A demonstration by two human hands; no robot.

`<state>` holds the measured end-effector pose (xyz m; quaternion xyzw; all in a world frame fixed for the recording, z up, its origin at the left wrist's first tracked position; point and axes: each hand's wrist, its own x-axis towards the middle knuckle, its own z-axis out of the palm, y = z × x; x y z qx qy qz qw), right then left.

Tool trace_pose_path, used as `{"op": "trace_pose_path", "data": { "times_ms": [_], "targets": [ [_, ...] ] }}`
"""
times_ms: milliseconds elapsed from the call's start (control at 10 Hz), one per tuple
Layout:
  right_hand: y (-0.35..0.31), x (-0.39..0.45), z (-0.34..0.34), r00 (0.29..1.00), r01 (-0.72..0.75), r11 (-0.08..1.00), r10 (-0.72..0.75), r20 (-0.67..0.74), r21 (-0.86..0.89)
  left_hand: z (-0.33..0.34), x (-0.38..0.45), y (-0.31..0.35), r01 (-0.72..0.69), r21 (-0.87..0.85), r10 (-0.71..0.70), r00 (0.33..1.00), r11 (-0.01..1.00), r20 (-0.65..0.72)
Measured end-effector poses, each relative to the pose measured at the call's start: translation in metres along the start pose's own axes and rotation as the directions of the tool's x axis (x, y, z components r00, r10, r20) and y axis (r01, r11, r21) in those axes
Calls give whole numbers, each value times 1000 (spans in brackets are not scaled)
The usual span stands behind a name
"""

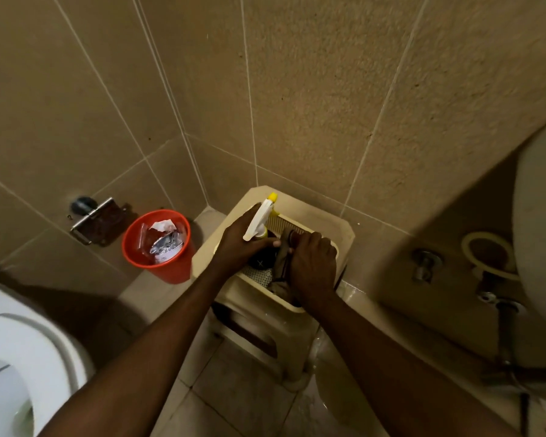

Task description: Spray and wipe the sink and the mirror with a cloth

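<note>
Reaching down into a cream basket that sits on a stool in the tiled corner, both hands gather the cleaning kit. The left hand is wrapped around the neck of the spray bottle, fingers curled close below the white trigger head, the yellow nozzle pointing up and away; gripping there likely keeps the trigger within reach for spraying. The right hand is closed in a loose fist on the dark cloth, which hangs bunched against the basket's inner wall, apparently about to be lifted out. A dark round thing lies in the basket between the hands; I cannot tell what it is. The sink shows only as a pale curved underside at far right, well apart from both hands; no mirror is in view. A red bin stands left of the stool. No label or writing can be read on the bottle or elsewhere.
</note>
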<state>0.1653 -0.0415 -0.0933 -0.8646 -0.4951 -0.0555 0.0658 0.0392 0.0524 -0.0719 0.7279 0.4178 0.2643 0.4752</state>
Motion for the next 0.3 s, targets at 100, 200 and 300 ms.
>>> {"op": "trace_pose_path", "data": {
  "times_ms": [100,200,300],
  "targets": [
    [4,-1,-20,996,63,995,-58,-63,81,-20,-6,10,61,41,-64,995,997,72],
    [2,14,-58,990,54,987,-33,-136,154,-45,-18,36,1,112,-8,998,994,65],
    [-5,43,-115,965,66,973,-6,-263,222,-68,-17,95,-56,34,56,998,998,14]
  ]
}}
